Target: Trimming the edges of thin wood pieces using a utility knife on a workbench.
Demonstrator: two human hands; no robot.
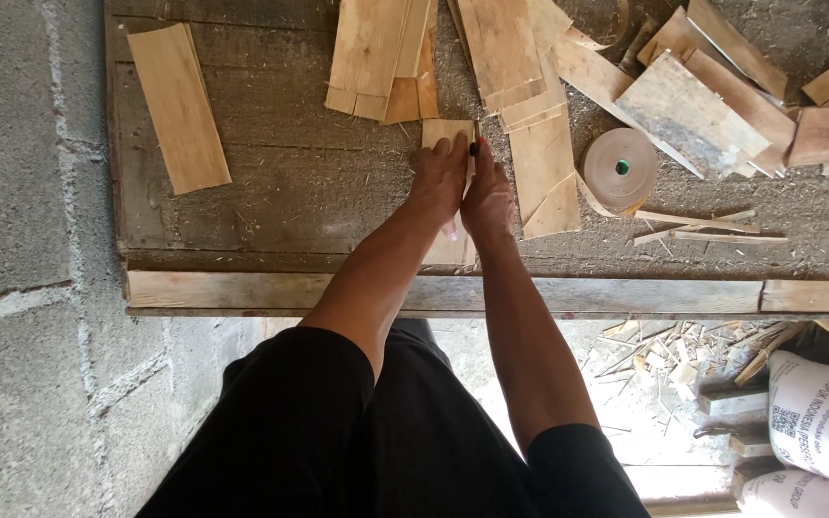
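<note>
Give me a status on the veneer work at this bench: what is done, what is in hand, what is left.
Looks done: one thin pale wood veneer strip lies apart at the bench's left. In hand: the left hand and right hand press flat on a narrow veneer strip on the dark wooden workbench; the right holds a small dark tool, too small to identify. Probably left: the loose pile of veneer sheets, beside a brown tape roll.

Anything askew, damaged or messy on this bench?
Yes. The veneer pile at the back lies fanned at mixed angles, several with ragged, split ends. The tape roll trails a loose tail. Sawdust and splinters litter the bench. Both hands, left hand and right hand, press one strip flat.
</note>
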